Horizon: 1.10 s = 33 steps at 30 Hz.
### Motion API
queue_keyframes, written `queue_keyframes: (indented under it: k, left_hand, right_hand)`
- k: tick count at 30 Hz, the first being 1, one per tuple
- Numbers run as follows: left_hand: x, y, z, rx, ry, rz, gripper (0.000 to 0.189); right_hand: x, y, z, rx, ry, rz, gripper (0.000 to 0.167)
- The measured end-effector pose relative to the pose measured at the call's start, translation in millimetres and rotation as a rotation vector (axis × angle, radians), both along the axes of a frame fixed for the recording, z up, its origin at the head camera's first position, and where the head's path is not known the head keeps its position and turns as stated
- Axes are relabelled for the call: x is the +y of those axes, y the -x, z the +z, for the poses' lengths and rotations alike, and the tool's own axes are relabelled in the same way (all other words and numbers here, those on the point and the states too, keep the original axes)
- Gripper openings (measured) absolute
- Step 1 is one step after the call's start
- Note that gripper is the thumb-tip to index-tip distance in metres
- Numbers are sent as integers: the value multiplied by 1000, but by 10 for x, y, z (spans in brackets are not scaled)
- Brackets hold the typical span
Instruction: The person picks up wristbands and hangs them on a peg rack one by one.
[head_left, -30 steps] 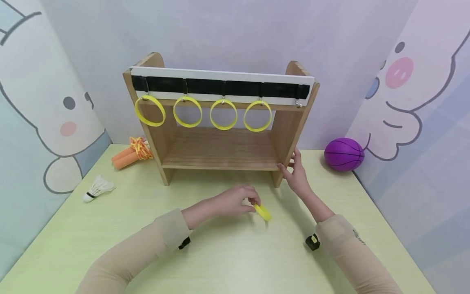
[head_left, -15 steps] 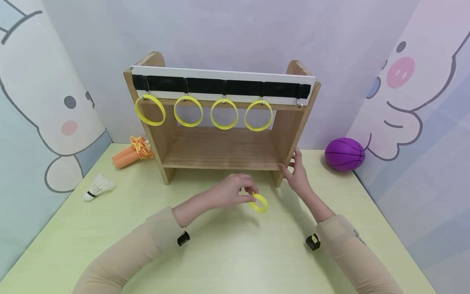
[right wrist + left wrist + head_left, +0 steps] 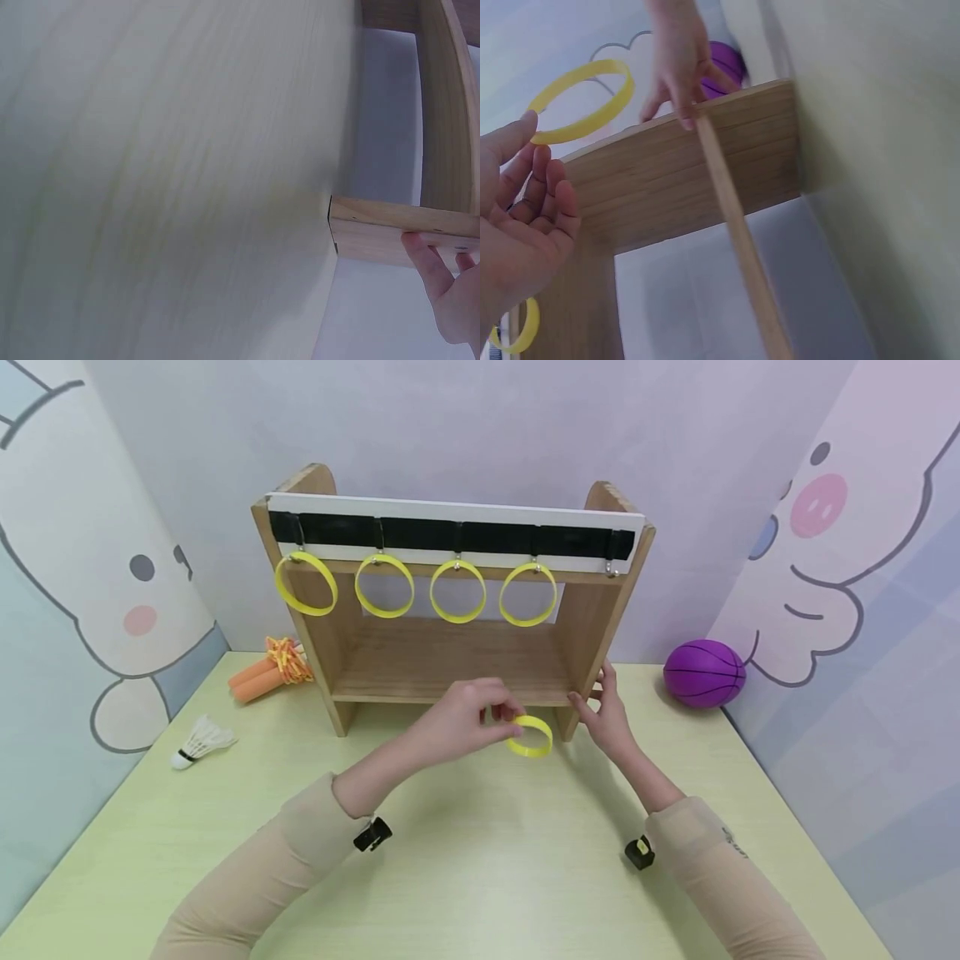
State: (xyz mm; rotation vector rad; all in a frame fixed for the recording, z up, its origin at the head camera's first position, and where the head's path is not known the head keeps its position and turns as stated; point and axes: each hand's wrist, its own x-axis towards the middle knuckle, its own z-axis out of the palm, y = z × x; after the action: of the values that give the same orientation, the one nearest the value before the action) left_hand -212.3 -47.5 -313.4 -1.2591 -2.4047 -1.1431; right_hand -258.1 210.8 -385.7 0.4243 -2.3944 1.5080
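Observation:
My left hand (image 3: pixel 472 718) pinches a yellow ring (image 3: pixel 550 741) between thumb and fingers, raised in front of the wooden shelf's lower board. In the left wrist view the same ring (image 3: pixel 585 127) is gripped at its edge, the other fingers loosely curled. My right hand (image 3: pixel 609 720) holds the lower right side panel of the wooden shelf (image 3: pixel 457 664), thumb on its front edge; the right wrist view shows fingers (image 3: pixel 429 262) against that panel. Several yellow rings (image 3: pixel 385 614) hang from hooks on the shelf's black strip (image 3: pixel 420 536). The rightmost hook (image 3: pixel 611 568) bears no ring.
An orange-handled jump rope (image 3: pixel 262 679) and a white shuttlecock (image 3: pixel 202 742) lie left of the shelf on the pale green table (image 3: pixel 480 893). At the right, near the back edge, sits a purple ball (image 3: pixel 703 674). Cartoon-printed walls stand behind and at both sides.
My left hand has lifted the yellow ring up from near the table toward the shelf, and the ring has turned in the grip. My right hand stays on the side panel.

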Motion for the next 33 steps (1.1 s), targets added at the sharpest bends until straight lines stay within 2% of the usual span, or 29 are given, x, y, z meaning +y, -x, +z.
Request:
queue_keyframes:
  k: [8, 12, 18, 21, 27, 33]
  left_hand:
    - [49, -71, 248, -9, -179, 63, 14]
    - [109, -90, 350, -44, -252, 96, 15]
    - [221, -81, 479, -95, -345, 80, 16]
    - [280, -69, 534, -130, -392, 75, 18]
    - [410, 5, 619, -206, -534, 62, 20]
    - [535, 107, 659, -228, -675, 43, 21]
  right_hand:
    - [16, 2, -5, 4, -1, 9, 72]
    - [42, 47, -68, 34, -1, 13, 71]
    - [135, 214, -264, 20, -19, -21, 75]
    - [152, 236, -288, 18, -37, -32, 72]
    - [137, 202, -239, -9, -43, -37, 72]
    - [47, 39, -52, 10, -21, -6, 73]
